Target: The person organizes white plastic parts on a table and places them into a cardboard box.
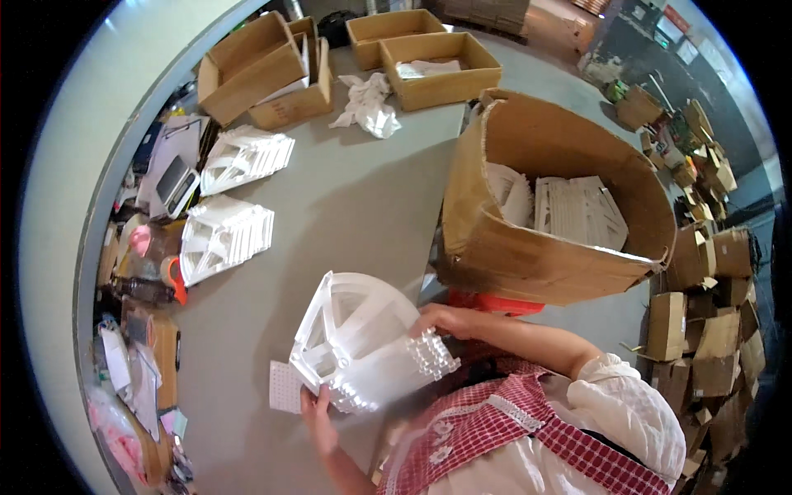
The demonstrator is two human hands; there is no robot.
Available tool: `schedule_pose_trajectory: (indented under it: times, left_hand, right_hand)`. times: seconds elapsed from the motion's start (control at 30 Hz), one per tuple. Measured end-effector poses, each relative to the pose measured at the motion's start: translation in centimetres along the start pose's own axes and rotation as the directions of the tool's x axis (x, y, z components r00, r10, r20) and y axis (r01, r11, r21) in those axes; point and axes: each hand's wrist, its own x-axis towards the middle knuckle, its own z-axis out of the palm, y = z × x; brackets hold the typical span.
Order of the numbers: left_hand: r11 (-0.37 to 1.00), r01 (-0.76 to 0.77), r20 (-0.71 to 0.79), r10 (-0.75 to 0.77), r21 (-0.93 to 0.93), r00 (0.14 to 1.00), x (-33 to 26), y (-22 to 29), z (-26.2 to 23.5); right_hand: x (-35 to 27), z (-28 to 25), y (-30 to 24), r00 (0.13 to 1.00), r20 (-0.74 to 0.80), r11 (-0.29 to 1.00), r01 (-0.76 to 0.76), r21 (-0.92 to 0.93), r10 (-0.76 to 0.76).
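Note:
A stack of white fan-shaped plastic parts [367,322] is held between my hands above the near part of the grey table [239,355]. My left hand [320,417] grips its lower left edge, thumb up against the plastic. At the right edge, my right hand [443,320] has its fingers closed on the stack. Just below those fingers a knobbly white lattice [432,355] sticks out from the stack. Beside my left hand is a white perforated piece [285,386]; I cannot tell whether it is joined to the stack.
Two similar white stacks [246,158] [227,238] lie on the table's left. A large cardboard box [544,262] with more white parts stands right. Smaller open boxes [441,89] and a crumpled white bag [367,103] are at the back. Clutter, including orange tape [175,279], lines the left edge.

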Motion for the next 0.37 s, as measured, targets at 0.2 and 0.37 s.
schedule_pose_trajectory:
  times: [0.2, 0.37]
  left_hand:
    - [0.972, -0.164, -0.059, 0.156, -0.170, 0.986, 0.6, 3.0, 0.8]
    - [0.841, -0.350, 0.113, 0.428, -0.412, 0.896, 1.2, 11.7, 7.4]
  right_hand:
    - [-8.8, 4.3, -6.6, 0.965, -0.136, 0.972, 0.213, -0.103, -0.226]
    - [-16.9, 2.2, -10.5, 0.879, -0.257, 0.875, 0.451, 0.176, -0.401]
